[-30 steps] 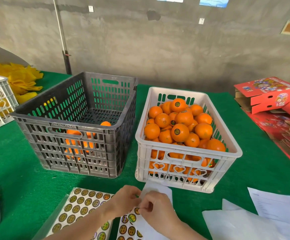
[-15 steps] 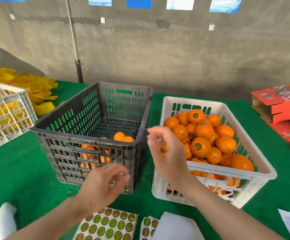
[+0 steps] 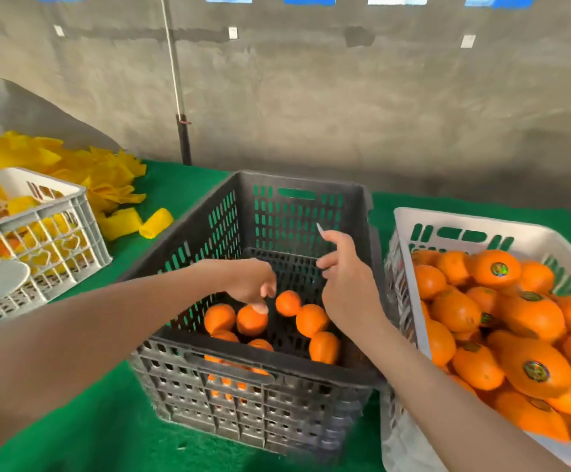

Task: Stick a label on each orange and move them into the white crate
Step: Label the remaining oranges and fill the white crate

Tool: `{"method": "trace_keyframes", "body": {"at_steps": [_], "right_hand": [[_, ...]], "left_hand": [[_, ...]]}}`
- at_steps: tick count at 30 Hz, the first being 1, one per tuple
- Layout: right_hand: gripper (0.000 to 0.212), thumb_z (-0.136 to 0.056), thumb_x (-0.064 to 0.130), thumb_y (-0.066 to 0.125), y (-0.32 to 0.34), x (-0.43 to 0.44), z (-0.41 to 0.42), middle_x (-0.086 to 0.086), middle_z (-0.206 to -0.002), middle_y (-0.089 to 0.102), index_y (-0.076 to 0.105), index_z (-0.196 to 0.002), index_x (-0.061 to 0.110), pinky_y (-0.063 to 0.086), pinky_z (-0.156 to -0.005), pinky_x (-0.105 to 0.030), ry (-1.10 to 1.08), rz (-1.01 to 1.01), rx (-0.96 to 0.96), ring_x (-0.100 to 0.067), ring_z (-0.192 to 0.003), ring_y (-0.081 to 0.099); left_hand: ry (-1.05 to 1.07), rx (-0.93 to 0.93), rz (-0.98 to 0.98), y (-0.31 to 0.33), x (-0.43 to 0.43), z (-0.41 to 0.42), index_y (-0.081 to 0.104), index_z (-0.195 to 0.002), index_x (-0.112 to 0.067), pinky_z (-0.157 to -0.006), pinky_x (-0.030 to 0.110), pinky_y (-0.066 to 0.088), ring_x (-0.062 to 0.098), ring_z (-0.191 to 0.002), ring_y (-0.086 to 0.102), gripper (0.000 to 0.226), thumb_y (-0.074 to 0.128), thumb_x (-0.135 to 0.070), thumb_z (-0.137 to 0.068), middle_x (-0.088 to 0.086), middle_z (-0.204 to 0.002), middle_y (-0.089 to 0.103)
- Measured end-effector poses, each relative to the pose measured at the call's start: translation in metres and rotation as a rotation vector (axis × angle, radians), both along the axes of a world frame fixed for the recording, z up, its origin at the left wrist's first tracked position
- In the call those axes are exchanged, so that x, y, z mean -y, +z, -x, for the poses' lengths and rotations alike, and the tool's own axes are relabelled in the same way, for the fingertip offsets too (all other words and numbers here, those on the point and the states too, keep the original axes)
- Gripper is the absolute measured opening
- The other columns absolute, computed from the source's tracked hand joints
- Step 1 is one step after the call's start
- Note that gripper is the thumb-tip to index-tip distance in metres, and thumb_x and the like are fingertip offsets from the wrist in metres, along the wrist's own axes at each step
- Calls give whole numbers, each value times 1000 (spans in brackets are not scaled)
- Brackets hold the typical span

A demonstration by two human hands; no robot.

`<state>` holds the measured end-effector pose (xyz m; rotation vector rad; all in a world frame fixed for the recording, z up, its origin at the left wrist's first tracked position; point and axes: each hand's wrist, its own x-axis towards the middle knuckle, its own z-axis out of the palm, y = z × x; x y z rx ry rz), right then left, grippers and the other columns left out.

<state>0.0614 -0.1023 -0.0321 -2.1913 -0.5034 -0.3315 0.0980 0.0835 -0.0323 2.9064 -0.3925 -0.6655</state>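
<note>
The green felt-covered counter (image 3: 90, 437) carries a dark grey slotted plastic crate (image 3: 243, 403) in the middle. Just beside it on the right stands the white plastic crate (image 3: 464, 219), heaped with labelled oranges (image 3: 454, 311). A smaller white lattice crate (image 3: 56, 212) sits well apart on the left, with yellow foam sleeves (image 3: 107, 185) in and behind it.

Half a second ago both hands hung short of the grey crate, over the sticker sheets; now both are above its inside, and the sheets are out of view. The left hand (image 3: 246, 281) has dropped in, and its bent fingertips touch the top of one loose round orange (image 3: 250, 323) without yet wrapping it. A handful of other oranges lie near it on the crate floor, with no sticker showing on them. The right hand (image 3: 349, 284) is held higher, its forefinger raised and its other fingers loosely bent, gripping nothing. A thin pale sliver (image 3: 319, 229) sits at that fingertip, probably a peeled label seen edge-on. Peeling looks finished, and picking the next fruit seems to be the step in hand.

The round stickers (image 3: 499, 269) on the white crate's fruit have a dark rim and a shiny middle. No writing on them can be read.
</note>
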Motion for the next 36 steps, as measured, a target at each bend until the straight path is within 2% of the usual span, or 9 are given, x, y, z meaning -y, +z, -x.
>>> {"method": "trace_keyframes", "body": {"at_steps": [4,11,14,16,20,23,25,30,36], "right_hand": [[65,-89,-7,40,1,-2,-7,11,-90,49,31,-140,32,42,-66,-27,-36,71,-178,-8,-77,51],[76,-87,-6,45,3,-3,-6,13,-100,49,21,-143,38,42,-70,-21,-60,115,-274,0,-80,48],[68,-88,-4,46,4,-2,-6,16,-96,47,26,-140,35,42,-71,-21,-70,72,-240,-3,-84,49],[50,-92,1,46,3,-1,-6,18,-93,47,36,-132,29,40,-69,-15,-96,9,-182,-4,-86,51],[13,-94,17,52,8,3,-2,16,-88,55,48,-98,29,42,-67,-5,-124,-251,-93,8,-85,53],[6,-90,18,60,16,8,3,9,-84,61,58,-85,22,54,-81,-32,-81,-451,-133,-4,-85,60],[6,-88,17,62,23,12,11,8,-89,67,64,-83,19,52,-88,-44,-30,-509,-211,-7,-92,62],[15,-87,17,62,40,24,41,15,-107,67,69,-75,24,48,-97,-41,117,-549,-264,-4,-105,59],[22,-87,10,62,59,58,78,2,-115,58,62,-71,24,43,-82,-9,198,-428,-141,0,-109,53]], "left_hand": [[-256,-75,-230,-38,56,-47,36,-143,-4,-106,37,35,31,-131,41,62,64,-24,-91,14,-143,43],[-261,-102,-146,-85,89,-64,37,-142,1,-111,41,31,34,-135,37,46,49,-10,-99,20,-145,41],[-180,-271,-177,-68,85,-67,39,-141,-6,-84,37,50,34,-118,55,63,68,-22,-87,14,-139,46],[-112,-372,-123,-53,74,-72,33,-145,-10,-81,37,54,35,-119,53,77,73,-27,-82,11,-144,38],[242,-422,575,-1,22,-55,46,-126,-12,-83,42,58,29,-115,55,51,71,-20,-82,10,-135,46],[439,-526,1204,31,-6,-21,50,-122,-12,-73,38,58,32,-99,67,61,72,-27,-67,15,-120,61],[474,-546,1449,41,-11,2,50,-128,-12,-69,38,57,37,-93,68,74,74,-31,-61,19,-118,62],[459,-495,1582,56,12,51,53,-128,-12,-65,33,57,35,-85,68,61,60,-32,-71,18,-107,68],[453,-541,1735,64,64,92,49,-133,-8,-59,27,56,28,-73,66,65,61,-43,-80,17,-99,69]]}}
